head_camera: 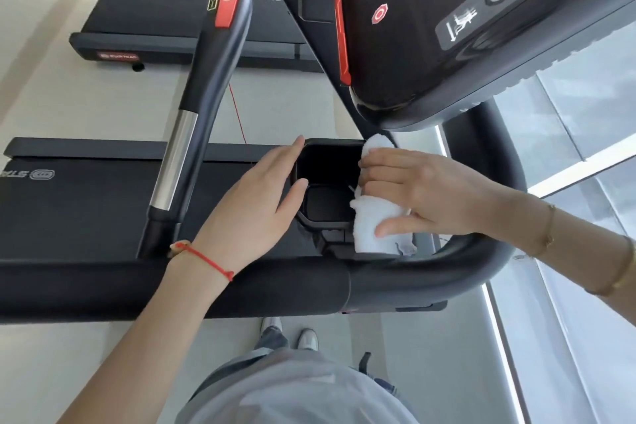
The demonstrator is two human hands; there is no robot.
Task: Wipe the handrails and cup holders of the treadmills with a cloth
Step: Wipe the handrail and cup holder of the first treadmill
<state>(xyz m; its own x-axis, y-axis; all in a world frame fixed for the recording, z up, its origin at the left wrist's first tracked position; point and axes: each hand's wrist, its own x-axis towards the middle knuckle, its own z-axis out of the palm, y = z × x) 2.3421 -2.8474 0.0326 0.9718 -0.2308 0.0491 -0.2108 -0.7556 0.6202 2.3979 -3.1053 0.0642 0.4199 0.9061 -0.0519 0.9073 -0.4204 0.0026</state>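
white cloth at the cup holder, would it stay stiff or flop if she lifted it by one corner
Probably floppy: the white cloth bunches and folds under the right hand against the cup holder rim. It looks like light terry, so likely easy to lift. Its nap should grip rather than slip, though I can't tell if it's damp.

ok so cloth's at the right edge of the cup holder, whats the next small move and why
Probably push the white cloth down into the cup holder: the right hand holds it only at the rim, the dark well looks untouched, and the left hand rests open on the opposite edge.

hands (261,196): 2; cloth (375,227): 1; cup holders (327,189): 2; treadmills (86,203): 2; console (481,17): 1
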